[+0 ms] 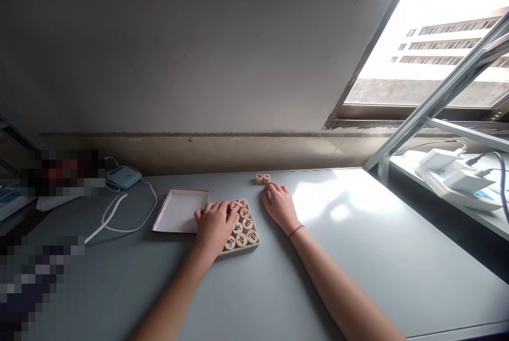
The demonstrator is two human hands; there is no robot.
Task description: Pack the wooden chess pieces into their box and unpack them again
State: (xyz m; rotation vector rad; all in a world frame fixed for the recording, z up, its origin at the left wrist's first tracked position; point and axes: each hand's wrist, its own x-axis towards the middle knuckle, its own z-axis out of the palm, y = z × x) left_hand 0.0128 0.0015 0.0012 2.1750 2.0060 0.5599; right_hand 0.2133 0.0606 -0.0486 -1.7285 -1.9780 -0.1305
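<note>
My left hand (217, 224) rests over the left part of a shallow box (238, 249), its fingers bent and somewhat apart above the contents. Round wooden Chinese chess pieces (240, 239) with red and black characters fill the visible side of this box; my hand hides the other side. Farther back, my right hand (280, 202) lies low on the table with curled fingers. Its fingertips meet the near edge of one red-marked Chinese chess piece (267, 177). Touching that piece on the left is another red-marked piece (259, 178).
An upturned box lid (181, 211) lies left of the box on the grey table (254, 298). A blue device (123, 177) and a white cable (131, 230) sit at the left. Beyond the right edge, chargers are plugged into a power strip (473, 198). A metal post (433, 94) slants up there.
</note>
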